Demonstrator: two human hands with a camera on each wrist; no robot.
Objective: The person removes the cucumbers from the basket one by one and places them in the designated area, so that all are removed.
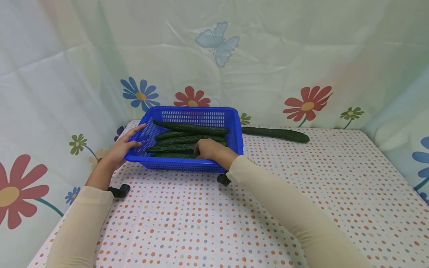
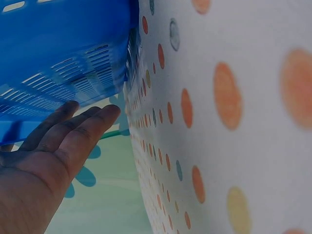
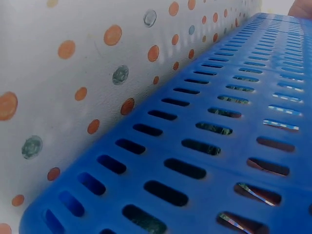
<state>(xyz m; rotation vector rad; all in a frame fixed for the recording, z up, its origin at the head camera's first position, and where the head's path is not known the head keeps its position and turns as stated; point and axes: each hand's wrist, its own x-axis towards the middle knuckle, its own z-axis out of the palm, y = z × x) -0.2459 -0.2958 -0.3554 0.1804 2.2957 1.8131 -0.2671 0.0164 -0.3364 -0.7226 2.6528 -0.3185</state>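
A blue plastic basket [image 1: 187, 166] with slotted walls stands at the back of the table, holding several dark green, bumpy cucumbers [image 1: 197, 129] laid side by side. At its left end is my left hand [image 1: 120, 149], thumb over the rim. The left wrist view shows that hand's fingers [image 2: 73, 139] nearly straight along the outside of the basket wall. My right hand [image 1: 211, 149] reaches over the front rim, its fingers curled down round a cucumber near the front wall; the fingertips are hidden. Slotted basket wall fills much of the right wrist view.
One more cucumber [image 1: 276, 134] lies on the table just right of the basket. A dotted cloth [image 1: 187, 219] covers the table. Behind and at both sides hangs a curtain [image 1: 261, 74] printed with flowers and a butterfly.
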